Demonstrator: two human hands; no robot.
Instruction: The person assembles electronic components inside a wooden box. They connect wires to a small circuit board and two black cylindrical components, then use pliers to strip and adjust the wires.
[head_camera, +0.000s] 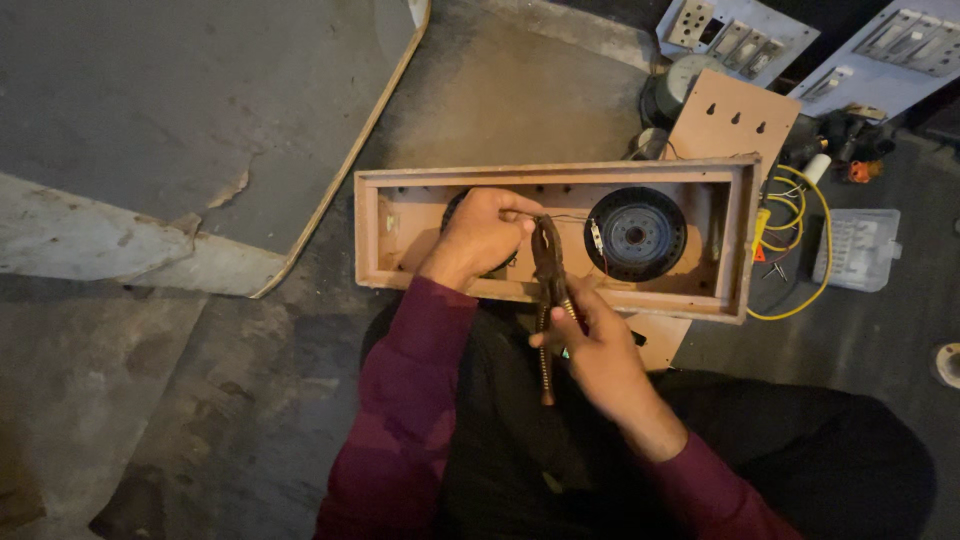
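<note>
A flat grey board (170, 110) with a thin pale edge strip lay at far left on the rough, stained concrete floor (150, 400). At centre, a shallow rectangular wooden box (400, 180), open side up, lay before the seated person.

The left hand (482, 232) rested inside the box at its left half, fingers curled down over a dark round part mostly hidden beneath them; whether they gripped it could not be told. The right hand (598, 345), at the near wall of the box, was clenched around the ribbed handles of rusty brown pliers (548, 290). The plier nose pointed into the box and met the left fingertips.

A black circular speaker (636, 233) with a grey metal hub sat in the right half of the box, thin wires at its left rim. Right of the box lay a looped yellow cable (822, 240) and a clear ridged plastic case (857, 250). Pale rectangular switch plates (735, 35) lay at upper right.
</note>
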